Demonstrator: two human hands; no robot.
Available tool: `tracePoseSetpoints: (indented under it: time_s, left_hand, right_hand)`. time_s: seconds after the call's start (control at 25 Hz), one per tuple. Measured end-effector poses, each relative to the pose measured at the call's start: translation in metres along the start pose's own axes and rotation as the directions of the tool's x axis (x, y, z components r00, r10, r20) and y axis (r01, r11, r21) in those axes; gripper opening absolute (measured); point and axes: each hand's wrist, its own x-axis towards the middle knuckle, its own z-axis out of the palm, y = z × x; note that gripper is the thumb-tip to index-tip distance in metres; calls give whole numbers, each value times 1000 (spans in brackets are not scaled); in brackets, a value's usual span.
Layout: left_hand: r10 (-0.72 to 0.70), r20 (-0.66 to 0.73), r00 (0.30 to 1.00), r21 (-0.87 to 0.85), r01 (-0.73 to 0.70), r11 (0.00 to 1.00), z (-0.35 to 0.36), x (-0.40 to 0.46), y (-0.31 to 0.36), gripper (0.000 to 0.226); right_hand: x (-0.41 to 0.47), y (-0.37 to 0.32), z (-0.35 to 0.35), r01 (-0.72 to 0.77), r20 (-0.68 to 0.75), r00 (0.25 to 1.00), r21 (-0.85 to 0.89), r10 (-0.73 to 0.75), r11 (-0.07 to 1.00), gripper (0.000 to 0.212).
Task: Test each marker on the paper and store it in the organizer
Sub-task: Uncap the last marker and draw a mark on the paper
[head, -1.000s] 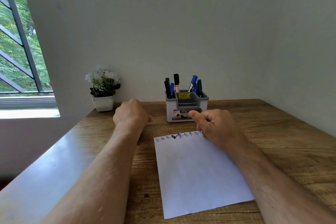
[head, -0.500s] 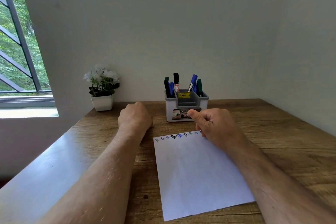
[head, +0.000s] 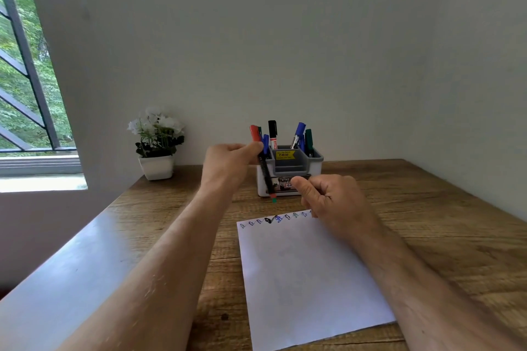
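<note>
Left hand (head: 228, 164), at frame centre, pinches a marker (head: 265, 169) between thumb and fingers near its upper end. The marker hangs nearly upright, its long axis running top to bottom with a slight lean to the right; the red cap end points up, the small green end points down, just above the paper (head: 302, 273) and in front of the organizer (head: 289, 171). Its barrel is dark, with print too small to read.

Right hand (head: 330, 202), just right of centre, has its fingers curled and thumb forward; it rests at the paper's top right corner. Whether it holds anything cannot be told.

The organizer, white and grey with a yellow price sticker, stands at the far side of the table (head: 427, 236) and holds upright markers with blue, black and green caps. The paper, white, carries a row of small test marks along its top edge.

The table is brown wood grain. Plain pale walls stand behind and to the right. A white potted plant (head: 156, 142) sits in the left-centre of the frame, and a barred window (head: 25, 80) with greenery beyond it fills the upper left.
</note>
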Motion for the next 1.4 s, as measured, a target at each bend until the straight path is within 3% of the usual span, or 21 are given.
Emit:
tracePoseSetpoints:
  time_s: [0.08,0.16,0.24,0.36,0.56,0.84,1.04,1.2,1.4]
  left_hand:
    - [30,147,989,-118,-12,993,4,-4,2,21]
    - [62,298,953,-181,-8,983,10,-5,0,19]
    - [94,407,909,-176,-23,984,15,-6,-3,15]
    - [128,508,852,-181,-40,983,22,-9,-7,15]
    - [158,370,915,-339,-25,941,18,-5,-7,19]
    - [201,449,871,-316,-55,947,22,-13,-4,13]
    - [240,411,880,-326,-104,940,20,-17,-1,10]
    - [258,421,869,-339,-112,934,19,-16,-1,11]
    - [251,407,878,-332,-113,936,20,-14,-2,11]
  right_hand:
    - [-1,-4,-1,-3,-3,1000,26,3,1000,60]
    - [-2,-7,-1,-42,18,999,182,39,982,54]
    - [-2,-11,2,-85,54,996,357,71,930,45]
    - [-1,-10,6,-84,64,996,386,65,918,30]
    - [-3,-8,2,-47,51,998,290,34,956,22]
    - [-3,-12,-2,-67,16,998,326,66,943,40]
    - [-4,-12,-4,-27,7,1000,297,26,955,45]
    - [-3,-12,-4,-28,-1,1000,242,29,970,28]
    - [-3,-12,-3,-72,-14,997,148,75,986,32]
